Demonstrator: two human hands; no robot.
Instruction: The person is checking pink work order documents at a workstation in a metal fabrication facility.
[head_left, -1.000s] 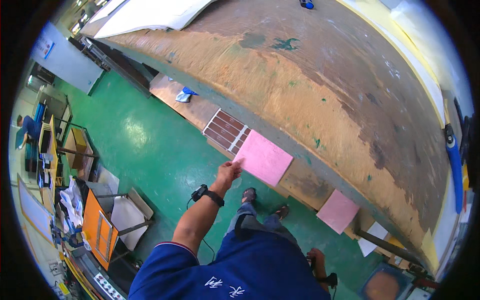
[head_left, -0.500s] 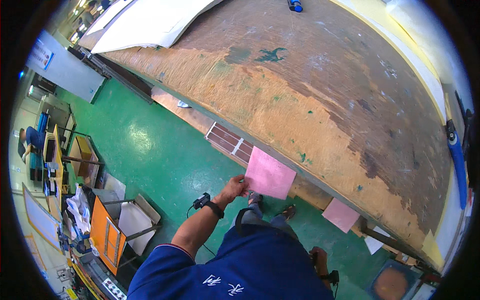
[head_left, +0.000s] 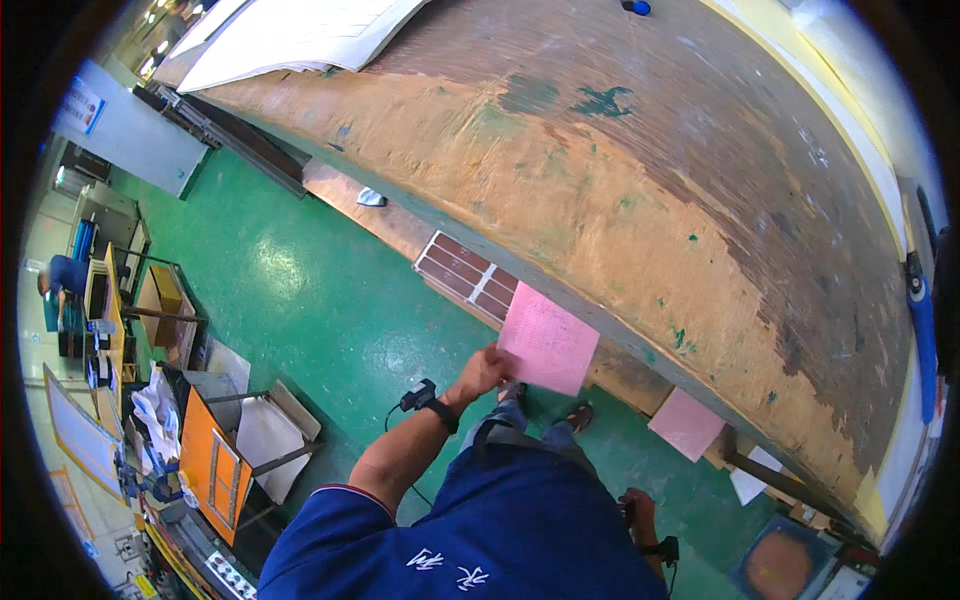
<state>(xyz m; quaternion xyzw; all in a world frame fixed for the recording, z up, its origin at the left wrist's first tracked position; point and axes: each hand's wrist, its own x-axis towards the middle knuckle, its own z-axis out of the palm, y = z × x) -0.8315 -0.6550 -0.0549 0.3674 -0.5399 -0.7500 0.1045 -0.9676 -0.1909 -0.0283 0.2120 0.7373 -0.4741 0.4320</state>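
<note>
A pink sheet of paper [head_left: 550,340] hangs beside the front edge of the worn wooden worktable [head_left: 560,190]. My left hand [head_left: 487,370] pinches it at its left corner, fingers closed. Faint printing shows on the sheet, too small to make out. Down at my right side, my right hand [head_left: 640,512] is curled next to my hip. Something dark shows at its fingers, but its kind is unclear. Both wrists carry a strap with a small black device.
A second pink sheet [head_left: 687,424] lies below the table edge. Large white sheets [head_left: 300,45] cover the table's far left. A blue-handled tool [head_left: 921,340] lies at right. An orange panel [head_left: 212,465] and racks stand at left on the green floor [head_left: 300,310]. Another person [head_left: 65,278] is far left.
My left hand and the pink sheet have shifted slightly right, the hand also a little up. The view has moved a little, so the table sits differently in it. My right hand stays by my hip.
</note>
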